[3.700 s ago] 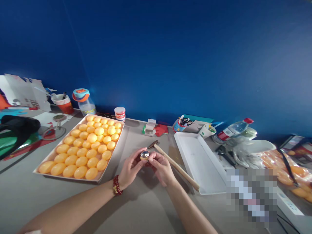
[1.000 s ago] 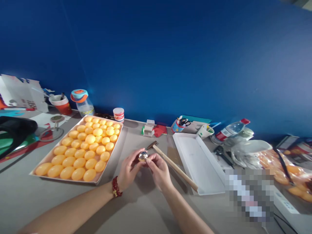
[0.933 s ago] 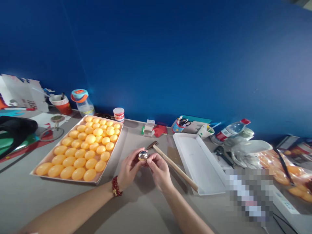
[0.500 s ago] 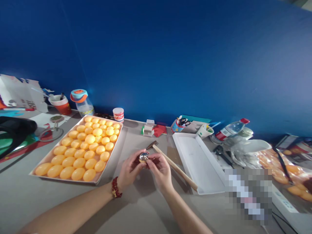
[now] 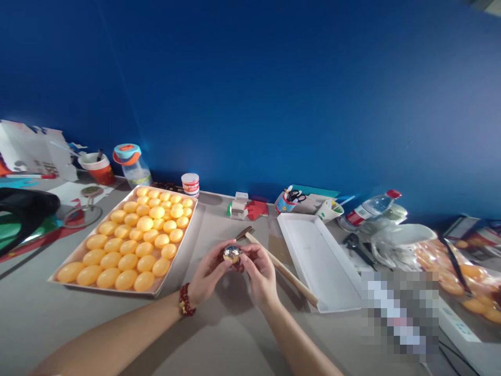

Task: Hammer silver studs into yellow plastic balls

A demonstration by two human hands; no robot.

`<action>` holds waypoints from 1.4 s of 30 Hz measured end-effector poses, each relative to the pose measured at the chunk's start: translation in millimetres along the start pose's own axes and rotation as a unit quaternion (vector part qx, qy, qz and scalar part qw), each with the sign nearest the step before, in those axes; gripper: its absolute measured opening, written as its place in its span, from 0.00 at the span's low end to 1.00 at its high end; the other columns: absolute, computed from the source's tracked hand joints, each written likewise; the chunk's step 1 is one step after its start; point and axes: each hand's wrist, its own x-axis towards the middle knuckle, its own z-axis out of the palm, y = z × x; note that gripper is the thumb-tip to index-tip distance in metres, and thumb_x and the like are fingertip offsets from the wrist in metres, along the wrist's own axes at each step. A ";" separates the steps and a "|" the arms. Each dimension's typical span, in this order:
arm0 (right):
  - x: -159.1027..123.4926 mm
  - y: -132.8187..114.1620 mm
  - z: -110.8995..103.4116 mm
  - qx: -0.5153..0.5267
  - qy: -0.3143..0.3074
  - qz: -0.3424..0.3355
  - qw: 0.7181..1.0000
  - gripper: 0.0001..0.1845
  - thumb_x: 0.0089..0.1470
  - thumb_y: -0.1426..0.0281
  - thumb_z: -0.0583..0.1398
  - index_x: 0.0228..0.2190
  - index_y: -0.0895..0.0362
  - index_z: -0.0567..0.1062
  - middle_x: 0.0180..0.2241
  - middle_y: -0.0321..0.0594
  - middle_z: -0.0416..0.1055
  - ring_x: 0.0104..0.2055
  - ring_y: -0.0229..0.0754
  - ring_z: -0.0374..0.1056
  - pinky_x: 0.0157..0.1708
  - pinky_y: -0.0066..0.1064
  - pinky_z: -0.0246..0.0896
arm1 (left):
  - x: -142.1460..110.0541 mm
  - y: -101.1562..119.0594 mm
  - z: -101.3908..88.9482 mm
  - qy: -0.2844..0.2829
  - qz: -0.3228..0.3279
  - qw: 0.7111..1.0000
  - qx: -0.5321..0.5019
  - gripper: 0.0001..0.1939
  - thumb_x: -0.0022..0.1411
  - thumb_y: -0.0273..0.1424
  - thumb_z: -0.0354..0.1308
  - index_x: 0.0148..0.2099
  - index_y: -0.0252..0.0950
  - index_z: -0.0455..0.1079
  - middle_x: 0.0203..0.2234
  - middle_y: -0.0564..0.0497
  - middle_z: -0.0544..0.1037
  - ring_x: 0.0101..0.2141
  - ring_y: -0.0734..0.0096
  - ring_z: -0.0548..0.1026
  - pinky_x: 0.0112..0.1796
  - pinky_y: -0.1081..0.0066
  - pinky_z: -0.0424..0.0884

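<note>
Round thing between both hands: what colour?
The round thing is mirror-like silver, with reflections; see the head view.

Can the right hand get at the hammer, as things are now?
Probably yes: the hammer lies close beside the right hand, with nothing visible between them, though this hand is occupied with the shiny silver ball.

Grey table point(image 5: 227, 344) with hammer point(image 5: 285, 272), white tray point(image 5: 319, 261), shallow box point(image 5: 161, 281)

Shiny silver ball point(image 5: 232, 254), mirror-bright surface, golden tint underneath, held between left hand point(image 5: 208, 272) and right hand point(image 5: 260, 271)
</note>
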 end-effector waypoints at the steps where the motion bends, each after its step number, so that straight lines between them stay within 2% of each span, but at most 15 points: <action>1: 0.3 0.3 -0.3 0.001 0.000 0.002 1.000 0.08 0.57 0.64 0.64 0.38 0.54 0.73 0.30 0.35 0.72 0.28 0.36 0.67 0.30 0.29 0.64 | -0.4 -0.4 -0.5 -0.003 -0.004 1.000 -0.008 0.22 0.65 0.35 0.57 0.60 0.40 0.66 0.50 0.43 0.76 0.45 0.62 0.76 0.46 0.64 0.74; 7: 0.1 -0.7 0.7 -0.021 -0.002 0.022 1.000 0.11 0.54 0.63 0.66 0.37 0.54 0.73 0.31 0.36 0.73 0.28 0.37 0.68 0.29 0.29 0.64 | -1.6 -3.1 -5.0 -0.026 -0.026 0.999 -0.002 0.22 0.66 0.36 0.55 0.61 0.42 0.65 0.53 0.44 0.74 0.51 0.59 0.73 0.49 0.63 0.72; 13: -1.2 -2.9 2.1 -0.037 0.004 0.025 0.999 0.10 0.54 0.63 0.65 0.36 0.54 0.73 0.30 0.36 0.74 0.27 0.37 0.67 0.29 0.29 0.65 | -2.0 -2.4 -3.0 -0.014 -0.027 0.999 0.017 0.21 0.66 0.35 0.56 0.60 0.39 0.67 0.50 0.43 0.76 0.48 0.60 0.74 0.45 0.64 0.74; 19: -0.4 -4.2 1.4 -0.078 -0.004 0.024 0.997 0.11 0.54 0.62 0.66 0.36 0.54 0.74 0.29 0.36 0.74 0.27 0.37 0.68 0.29 0.29 0.65 | -2.0 1.1 -1.2 -0.017 -0.022 0.999 0.028 0.20 0.65 0.34 0.56 0.59 0.39 0.68 0.52 0.43 0.75 0.50 0.58 0.74 0.46 0.64 0.74; 24: -1.2 -6.5 2.4 -0.059 -0.007 0.024 0.998 0.10 0.55 0.62 0.64 0.36 0.54 0.74 0.29 0.36 0.74 0.27 0.36 0.67 0.29 0.29 0.65 | -2.1 -1.2 -3.6 -0.027 -0.022 0.999 0.017 0.20 0.66 0.33 0.56 0.60 0.42 0.67 0.53 0.45 0.74 0.51 0.59 0.73 0.48 0.64 0.73; 33: -1.1 -6.5 0.4 -0.042 -0.030 0.013 0.999 0.12 0.54 0.62 0.65 0.37 0.54 0.74 0.30 0.37 0.73 0.28 0.38 0.67 0.31 0.30 0.65 | -2.4 -3.7 -5.0 -0.003 -0.030 0.999 0.020 0.20 0.66 0.35 0.56 0.59 0.42 0.69 0.52 0.45 0.76 0.50 0.59 0.74 0.49 0.62 0.73; 39: -2.6 -3.6 2.5 -0.092 -0.019 0.014 0.995 0.12 0.54 0.62 0.65 0.38 0.53 0.74 0.30 0.37 0.72 0.30 0.39 0.67 0.33 0.32 0.66 | -3.1 -0.4 -5.6 -0.008 -0.008 0.997 0.074 0.21 0.66 0.35 0.54 0.60 0.40 0.68 0.58 0.44 0.71 0.56 0.56 0.70 0.54 0.60 0.70; 42: -1.6 -5.0 0.3 -0.101 -0.028 0.000 0.994 0.12 0.55 0.62 0.64 0.39 0.53 0.73 0.32 0.38 0.71 0.31 0.40 0.67 0.34 0.33 0.66 | -3.1 0.5 -4.8 -0.017 0.001 0.997 0.071 0.21 0.66 0.34 0.55 0.60 0.41 0.67 0.57 0.44 0.71 0.54 0.58 0.71 0.53 0.61 0.70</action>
